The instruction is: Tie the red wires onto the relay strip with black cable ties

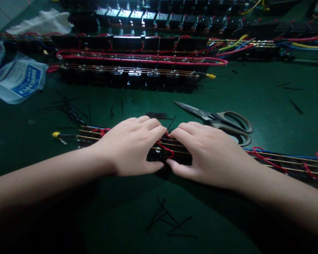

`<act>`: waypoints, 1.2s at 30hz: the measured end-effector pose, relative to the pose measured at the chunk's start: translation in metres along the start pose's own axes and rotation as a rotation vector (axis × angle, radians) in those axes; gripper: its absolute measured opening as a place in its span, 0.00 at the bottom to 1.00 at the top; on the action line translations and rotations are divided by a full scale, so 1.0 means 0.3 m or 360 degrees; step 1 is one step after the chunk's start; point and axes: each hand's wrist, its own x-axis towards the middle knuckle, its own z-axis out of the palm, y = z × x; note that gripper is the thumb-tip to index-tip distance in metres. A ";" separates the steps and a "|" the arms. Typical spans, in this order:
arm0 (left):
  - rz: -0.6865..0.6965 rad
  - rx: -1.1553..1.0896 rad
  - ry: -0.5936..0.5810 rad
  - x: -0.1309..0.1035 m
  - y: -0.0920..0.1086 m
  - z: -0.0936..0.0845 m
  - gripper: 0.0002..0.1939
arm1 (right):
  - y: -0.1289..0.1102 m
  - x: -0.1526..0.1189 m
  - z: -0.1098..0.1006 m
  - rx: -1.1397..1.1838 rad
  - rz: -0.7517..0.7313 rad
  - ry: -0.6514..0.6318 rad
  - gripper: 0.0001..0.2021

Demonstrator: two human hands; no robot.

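Observation:
A long black strip with copper-coloured rods and red wires (pixel 172 144) lies across the green table in front of me. My left hand (pixel 135 144) is closed over it left of the middle, thumb along the near edge and fingers over the far side. Close beside it, my right hand (pixel 209 151) grips the same strip in the same way. Between the two hands a red wire (pixel 172 152) loops across the rods. A thin black tie end (pixel 171 122) sticks up at the left fingertips; whether the fingers pinch it, I cannot tell.
Scissors (pixel 212 118) lie just beyond my right hand. Black offcuts (pixel 71 109) are scattered around, with more black pieces (pixel 166 218) near me. Further back lies another wired assembly (pixel 135 72). A plastic bag (pixel 18 77) and a white cloth (pixel 42 23) are at left.

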 end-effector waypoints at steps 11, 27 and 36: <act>0.0070 0.0103 0.0039 -0.004 0.001 0.013 0.20 | -0.001 -0.002 0.008 -0.0122 -0.0016 0.0043 0.15; 0.0084 0.0201 0.0061 -0.001 0.009 0.013 0.20 | -0.002 -0.003 0.002 -0.0085 -0.0014 0.0002 0.14; 0.0013 0.0123 0.0058 0.000 0.015 0.008 0.19 | 0.002 -0.004 0.002 -0.0106 -0.0030 0.0009 0.15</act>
